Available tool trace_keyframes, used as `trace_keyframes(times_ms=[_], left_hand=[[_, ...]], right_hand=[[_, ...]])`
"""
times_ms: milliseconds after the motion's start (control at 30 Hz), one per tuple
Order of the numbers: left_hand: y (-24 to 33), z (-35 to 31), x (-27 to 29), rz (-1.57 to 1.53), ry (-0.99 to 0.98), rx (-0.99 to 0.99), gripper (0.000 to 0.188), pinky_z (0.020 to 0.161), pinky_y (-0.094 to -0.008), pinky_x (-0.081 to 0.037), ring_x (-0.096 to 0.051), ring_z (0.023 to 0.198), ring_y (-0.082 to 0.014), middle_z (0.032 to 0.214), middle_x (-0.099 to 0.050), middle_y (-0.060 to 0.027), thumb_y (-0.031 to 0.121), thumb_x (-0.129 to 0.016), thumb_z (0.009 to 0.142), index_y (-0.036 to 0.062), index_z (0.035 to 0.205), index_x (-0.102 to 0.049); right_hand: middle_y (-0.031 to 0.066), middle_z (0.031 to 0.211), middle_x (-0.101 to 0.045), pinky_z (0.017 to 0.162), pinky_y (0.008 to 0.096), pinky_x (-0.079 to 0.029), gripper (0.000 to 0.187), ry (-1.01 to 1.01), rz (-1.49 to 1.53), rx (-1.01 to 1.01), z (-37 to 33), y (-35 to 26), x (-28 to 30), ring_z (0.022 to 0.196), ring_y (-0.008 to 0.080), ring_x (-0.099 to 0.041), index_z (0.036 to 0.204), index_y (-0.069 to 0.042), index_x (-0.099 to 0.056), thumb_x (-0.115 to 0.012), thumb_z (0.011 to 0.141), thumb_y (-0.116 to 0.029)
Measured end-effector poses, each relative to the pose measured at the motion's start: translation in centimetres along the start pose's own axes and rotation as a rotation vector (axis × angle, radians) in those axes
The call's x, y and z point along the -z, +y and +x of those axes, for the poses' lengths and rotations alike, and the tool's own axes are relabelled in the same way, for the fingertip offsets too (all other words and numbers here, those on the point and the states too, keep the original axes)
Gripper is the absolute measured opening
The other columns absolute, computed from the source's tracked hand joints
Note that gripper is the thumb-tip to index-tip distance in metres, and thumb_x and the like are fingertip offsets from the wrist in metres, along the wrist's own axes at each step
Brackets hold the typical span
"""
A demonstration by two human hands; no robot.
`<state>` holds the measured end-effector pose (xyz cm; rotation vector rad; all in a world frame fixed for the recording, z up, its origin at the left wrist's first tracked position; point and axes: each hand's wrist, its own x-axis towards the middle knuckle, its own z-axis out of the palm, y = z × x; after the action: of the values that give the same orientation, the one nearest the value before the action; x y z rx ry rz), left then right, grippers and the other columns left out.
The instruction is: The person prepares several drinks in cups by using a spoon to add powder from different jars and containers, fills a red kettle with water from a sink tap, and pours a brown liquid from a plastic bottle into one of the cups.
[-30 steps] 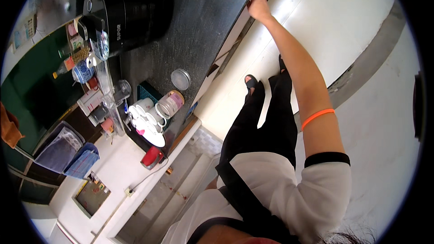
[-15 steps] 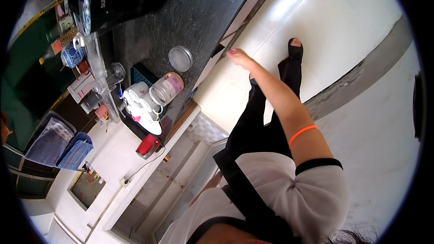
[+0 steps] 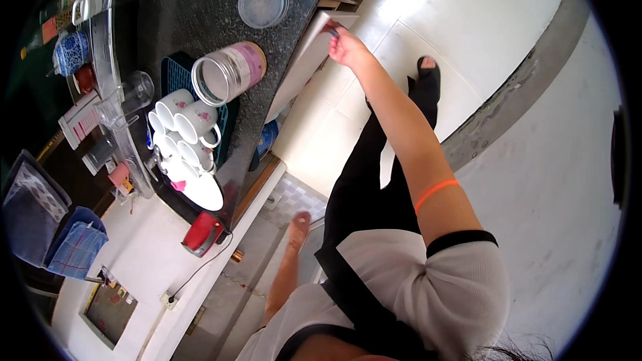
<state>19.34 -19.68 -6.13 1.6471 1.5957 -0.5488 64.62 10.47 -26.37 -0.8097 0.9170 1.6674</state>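
Observation:
My right hand (image 3: 349, 48) reaches forward, fingers closed round the small dark handle (image 3: 333, 32) of a white cabinet door (image 3: 302, 60). The door stands swung out from below the dark countertop. My left hand (image 3: 301, 222) hangs low on the left, away from the counter; its fingers are too small and foreshortened to read. On the counter near the door lie a clear round lid (image 3: 263, 3) and a clear jar (image 3: 231, 73) with a pink label, tipped on its side.
Several white flowered mugs (image 3: 195, 122) crowd a dark green rack (image 3: 175, 72) beside the jar. A red-and-grey appliance (image 3: 202, 234) with a cord sits on the white ledge. Something blue (image 3: 267, 135) shows under the counter. Pale floor tiles (image 3: 401, 47) lie by my feet.
My right hand has moved up to the cabinet door's handle, and the door now stands open. My left hand has come into view. The view has shifted, bringing the counter nearer.

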Motion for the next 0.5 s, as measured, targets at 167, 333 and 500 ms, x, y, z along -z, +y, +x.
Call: trace_keyframes(times_ms=[167, 333, 500], left_hand=[[14.3, 8.2, 5.8, -0.550, 0.179, 0.102, 0.049, 0.085, -0.0327, -0.042, -0.048, 0.104, -0.0217, 0.115, -0.047, -0.0128, 0.028, -0.055, 0.087, 0.0003, 0.123, -0.037], [25.2, 14.4, 7.2, -1.463, 0.040, 0.445, 0.080, 0.096, -0.0405, -0.037, -0.042, 0.115, -0.0321, 0.131, -0.032, -0.0183, 0.049, -0.058, 0.080, 0.0023, 0.133, -0.019], [27.0, 16.1, 2.4, -1.496, 0.066, 0.444, 0.044, 0.098, -0.0393, -0.034, -0.043, 0.115, -0.0236, 0.126, -0.045, -0.0092, 0.024, -0.053, 0.087, 0.0038, 0.123, -0.040]], right_hand=[[-0.0006, 0.065, -0.047, 0.057, 0.0254, -0.043, 0.019, -0.169, 0.181, 0.067, -6.1, 3.7, 10.4, 0.060, 0.0110, -0.047, 0.082, -0.011, -0.047, -0.047, 0.091, -0.028], [0.0030, 0.089, -0.058, 0.069, 0.0288, -0.046, 0.016, -0.209, 0.306, 0.098, -10.6, 10.7, 19.0, 0.079, 0.0158, -0.055, 0.097, -0.006, -0.052, -0.045, 0.091, -0.019], [0.0066, 0.111, -0.056, 0.085, 0.0321, -0.046, 0.029, -0.097, 0.300, -0.119, -14.7, 16.1, 23.8, 0.100, 0.0182, -0.055, 0.115, -0.005, -0.051, -0.043, 0.091, -0.020]])
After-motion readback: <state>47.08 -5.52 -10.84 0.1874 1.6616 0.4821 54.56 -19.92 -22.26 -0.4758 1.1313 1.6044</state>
